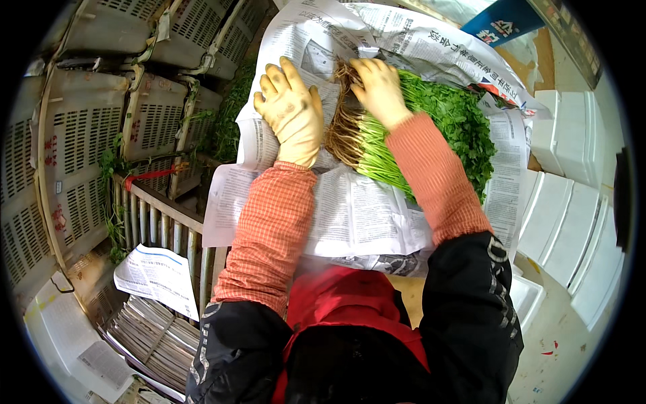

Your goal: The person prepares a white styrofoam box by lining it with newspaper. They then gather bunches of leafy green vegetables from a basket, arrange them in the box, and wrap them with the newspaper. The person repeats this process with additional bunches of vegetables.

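Observation:
A thick bunch of celery-like greens [387, 151] lies on spread newspaper [363, 212], brown roots to the left and dark green leaves to the right. My right hand [380, 91], in a cream glove, rests on the upper end of the bunch, where roots meet pale stalks. Its thumb stands apart from the bent fingers. To the left of the roots, my left hand [293, 111], in a matching soiled glove, lies flat on the paper with fingers spread, holding nothing. Checked orange sleeves cover both forearms.
Perforated plastic crates [84, 155] are stacked along the left, beside a metal railing [165, 209]. Below the railing sits a pile of folded newspapers [151, 337]. White foam boxes [568, 222] stand at the right, and a blue box [501, 23] at the upper right.

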The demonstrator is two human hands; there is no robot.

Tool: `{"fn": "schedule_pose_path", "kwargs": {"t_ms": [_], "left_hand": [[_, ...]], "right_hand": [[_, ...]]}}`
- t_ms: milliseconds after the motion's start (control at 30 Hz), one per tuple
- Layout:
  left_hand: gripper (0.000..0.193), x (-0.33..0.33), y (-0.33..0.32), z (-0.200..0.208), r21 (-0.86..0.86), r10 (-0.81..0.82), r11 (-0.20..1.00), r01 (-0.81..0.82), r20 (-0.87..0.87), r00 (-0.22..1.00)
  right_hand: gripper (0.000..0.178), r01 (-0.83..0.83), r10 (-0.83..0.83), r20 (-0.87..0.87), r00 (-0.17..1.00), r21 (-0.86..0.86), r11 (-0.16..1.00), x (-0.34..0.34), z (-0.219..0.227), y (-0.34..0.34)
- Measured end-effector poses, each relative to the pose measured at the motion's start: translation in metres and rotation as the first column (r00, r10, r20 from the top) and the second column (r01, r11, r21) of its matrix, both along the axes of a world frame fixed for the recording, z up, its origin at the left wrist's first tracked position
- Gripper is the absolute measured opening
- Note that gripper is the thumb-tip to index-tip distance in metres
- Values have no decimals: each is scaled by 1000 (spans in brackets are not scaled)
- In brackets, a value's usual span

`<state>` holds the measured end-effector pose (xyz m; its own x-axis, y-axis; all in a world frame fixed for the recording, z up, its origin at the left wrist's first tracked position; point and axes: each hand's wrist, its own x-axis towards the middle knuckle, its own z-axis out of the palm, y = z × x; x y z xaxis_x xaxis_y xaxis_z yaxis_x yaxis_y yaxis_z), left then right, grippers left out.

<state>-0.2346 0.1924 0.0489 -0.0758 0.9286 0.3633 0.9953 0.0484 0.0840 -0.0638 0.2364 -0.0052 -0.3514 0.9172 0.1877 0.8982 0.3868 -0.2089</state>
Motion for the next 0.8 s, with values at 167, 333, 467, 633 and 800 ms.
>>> {"fn": "schedule_pose_path", "kwargs": {"t_ms": [167, 333, 467, 633, 800], "left_hand": [[71, -2, -1, -2, -19, -29, 999, 30, 66, 997], [70, -2, -2, -2, -4, -35, 999, 35, 66, 997], [72, -2, -3, -1, 0, -19, 1000, 19, 47, 999], [71, -4, -2, -1, -32, -32, 999, 34, 80, 996], [72, -1, -3, -2, -40, -26, 999, 29, 66, 998]], "right_hand": [[77, 11, 124, 251, 960, -476, 879, -20, 15, -74], [71, 84, 37, 277, 960, -411, 908, -45, -9, -79], [44, 129, -34, 254, 967, -369, 921, -48, -18, -73], [32, 60, -2, 158, 988, -366, 929, -39, -13, -71], [33, 32, -39, -23, 999, -260, 965, -36, -6, -75]]}}
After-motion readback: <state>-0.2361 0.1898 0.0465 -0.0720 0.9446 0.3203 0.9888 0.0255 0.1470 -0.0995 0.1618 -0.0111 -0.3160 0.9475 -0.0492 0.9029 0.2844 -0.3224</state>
